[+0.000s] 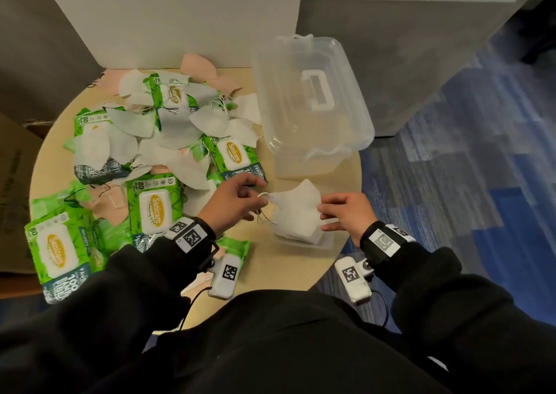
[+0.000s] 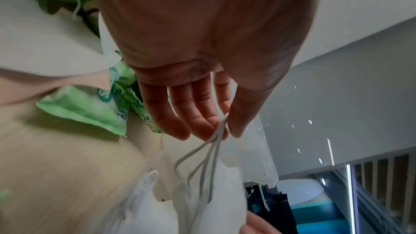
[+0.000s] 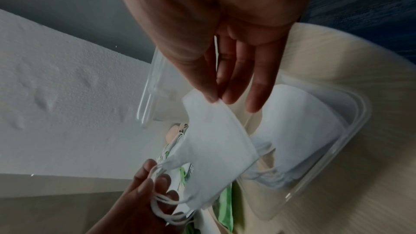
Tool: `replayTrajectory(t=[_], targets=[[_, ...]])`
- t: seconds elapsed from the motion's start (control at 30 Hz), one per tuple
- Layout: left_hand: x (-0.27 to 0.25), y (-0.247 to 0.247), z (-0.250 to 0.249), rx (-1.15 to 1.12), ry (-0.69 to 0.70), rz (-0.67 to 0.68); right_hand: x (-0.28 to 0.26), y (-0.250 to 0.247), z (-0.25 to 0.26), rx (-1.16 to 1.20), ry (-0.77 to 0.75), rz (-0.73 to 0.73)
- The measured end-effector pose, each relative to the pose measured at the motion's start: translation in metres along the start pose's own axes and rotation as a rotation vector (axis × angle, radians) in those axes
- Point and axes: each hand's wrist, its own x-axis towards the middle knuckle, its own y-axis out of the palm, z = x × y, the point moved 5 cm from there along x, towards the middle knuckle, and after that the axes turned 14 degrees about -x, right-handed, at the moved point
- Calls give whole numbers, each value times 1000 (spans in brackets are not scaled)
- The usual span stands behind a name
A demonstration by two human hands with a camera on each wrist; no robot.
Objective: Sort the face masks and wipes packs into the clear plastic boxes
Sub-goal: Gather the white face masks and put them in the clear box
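Both hands hold one white face mask (image 1: 296, 205) stretched above a low clear box (image 1: 326, 241) that has white masks stacked in it. My left hand (image 1: 261, 202) pinches the mask's ear loops (image 2: 213, 141) between thumb and fingers. My right hand (image 1: 322, 213) pinches the mask's opposite edge (image 3: 215, 101) with thumb and forefinger. In the right wrist view the mask (image 3: 216, 140) hangs just left of the box (image 3: 351, 131). Green wipes packs (image 1: 155, 213) and loose masks (image 1: 168, 141) lie piled on the left of the table.
A taller clear box with a lid and white handle (image 1: 313, 108) stands at the back right of the round table (image 1: 294, 273). A white wall panel (image 1: 168, 17) rises behind the pile. Blue carpet (image 1: 466, 168) lies to the right.
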Motion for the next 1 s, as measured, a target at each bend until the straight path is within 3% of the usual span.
replayTrajectory(t=[0.13,0.4,0.63,0.87,1.0], targets=[[7,15,0,-94,3,-5,5,-16,-11,-19,-16,-37],[18,25,2,-2,32,-84,11,-30,-8,-279,-196,-114],[30,37,9,244,31,-103,25,-23,-10,-579,-338,-152],[39,53,27,482,-8,-38,38,-3,-11,-1088,-352,-121],[42,61,34,608,-40,2,43,5,-15,-1237,-363,-140]])
